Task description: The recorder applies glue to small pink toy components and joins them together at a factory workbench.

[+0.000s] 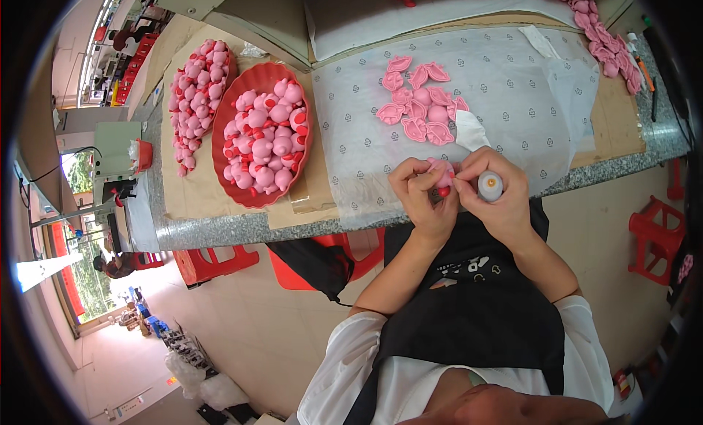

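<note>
Close to the table's front edge, my left hand [426, 205] is closed around a small pink toy figure [441, 171] with a red part at its lower end. My right hand [507, 205] is curled around a whitish bottle [491, 185], seen end-on with a yellowish centre. Its thumb and fingertips meet the right side of the figure; whether the bottle's tip touches it is hidden. Just beyond both hands lies a cluster of pink moulded parts [414, 102], some round, some leaf-shaped. A folded white paper [470, 130] rests beside them.
A printed white sheet [351, 132] covers the worktop. To the left stands a red basket [219, 177] heaped with pink and red figures, with another pile [199, 84] behind it. More pink parts [604, 44] and pens [644, 72] lie far right. Red stools [657, 238] stand below.
</note>
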Demonstrator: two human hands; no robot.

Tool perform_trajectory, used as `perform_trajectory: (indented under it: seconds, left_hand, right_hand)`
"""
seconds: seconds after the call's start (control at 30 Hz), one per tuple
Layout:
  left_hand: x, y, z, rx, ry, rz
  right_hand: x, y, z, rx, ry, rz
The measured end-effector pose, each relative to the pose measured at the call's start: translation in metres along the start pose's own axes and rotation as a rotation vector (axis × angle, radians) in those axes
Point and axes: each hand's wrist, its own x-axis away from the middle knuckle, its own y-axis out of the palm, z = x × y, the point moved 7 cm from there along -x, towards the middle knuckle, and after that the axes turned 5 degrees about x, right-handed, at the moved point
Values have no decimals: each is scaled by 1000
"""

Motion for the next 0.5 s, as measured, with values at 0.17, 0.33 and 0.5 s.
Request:
perform_trajectory:
  seconds: [0.17, 0.33, 0.5]
  left_hand:
    - [-6, -3, -22, 308, -311, 20]
    - [-15, -3, -19, 367, -428, -79]
    - [-14, -1, -24, 465, -564, -93]
  right_hand:
    - [-11, -31, 3, 270, -30, -23]
    - [-36, -50, -8, 715, -116, 85]
    - [-36, -24, 18, 702, -90, -147]
